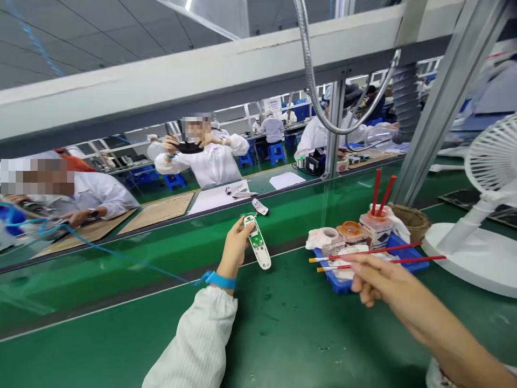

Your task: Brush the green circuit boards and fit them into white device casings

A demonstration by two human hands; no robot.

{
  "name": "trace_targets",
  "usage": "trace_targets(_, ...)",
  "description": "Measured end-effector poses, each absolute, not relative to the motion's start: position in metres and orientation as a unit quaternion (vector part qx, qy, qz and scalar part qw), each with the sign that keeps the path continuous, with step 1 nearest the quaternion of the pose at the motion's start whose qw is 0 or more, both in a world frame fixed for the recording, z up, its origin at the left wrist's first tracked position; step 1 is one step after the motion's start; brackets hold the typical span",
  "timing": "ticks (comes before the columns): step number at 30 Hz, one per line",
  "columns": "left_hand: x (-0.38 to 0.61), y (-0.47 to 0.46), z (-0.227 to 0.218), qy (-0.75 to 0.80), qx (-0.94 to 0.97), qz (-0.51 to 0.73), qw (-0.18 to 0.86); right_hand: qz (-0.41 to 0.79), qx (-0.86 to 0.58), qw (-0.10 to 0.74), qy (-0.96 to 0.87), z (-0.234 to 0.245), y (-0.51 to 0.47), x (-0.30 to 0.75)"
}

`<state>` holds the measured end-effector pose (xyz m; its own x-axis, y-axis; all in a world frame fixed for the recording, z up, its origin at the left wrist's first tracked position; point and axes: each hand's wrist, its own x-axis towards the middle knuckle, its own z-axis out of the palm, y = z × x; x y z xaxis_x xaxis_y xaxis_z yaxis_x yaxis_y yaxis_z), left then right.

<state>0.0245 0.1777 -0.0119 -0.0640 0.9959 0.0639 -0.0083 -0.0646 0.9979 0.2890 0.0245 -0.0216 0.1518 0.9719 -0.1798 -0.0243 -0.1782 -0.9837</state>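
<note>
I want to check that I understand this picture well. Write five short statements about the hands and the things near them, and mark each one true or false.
1. The left hand holds a white case with a green board in it. True.
2. The blue band is around the right wrist. False: it is around the left wrist.
3. Two red handles stick up from a jar. True.
4. The right hand is at the fan's round base. False: it is at two red-handled brushes, by the blue tray.
5. The white fan stands to the right of the blue tray. True.
</note>
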Motion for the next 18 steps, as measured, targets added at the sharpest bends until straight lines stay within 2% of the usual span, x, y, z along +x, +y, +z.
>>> trace_targets(3, 0.055, 0.229, -0.023, 0.518, 0.542, 0.492, 0.443, 0.338, -0.690, 0.455, -0.450, -0.019, 0.033, 0.320)
trace_targets(7, 0.095, 0.288, -0.039, 0.558, 0.613, 0.420, 0.369, 0.196, -0.781, 0.313, -0.504, -0.028, 0.041, 0.333)
trace_targets(10, 0.114, 0.320, -0.047, 0.584, 0.672, 0.347, 0.296, 0.176, -0.791, 0.262, -0.524, -0.035, 0.045, 0.332)
trace_targets(18, 0.104, 0.361, -0.047, 0.609, 0.768, 0.155, 0.122, 0.182, -0.800, 0.225, -0.526, -0.047, 0.054, 0.334)
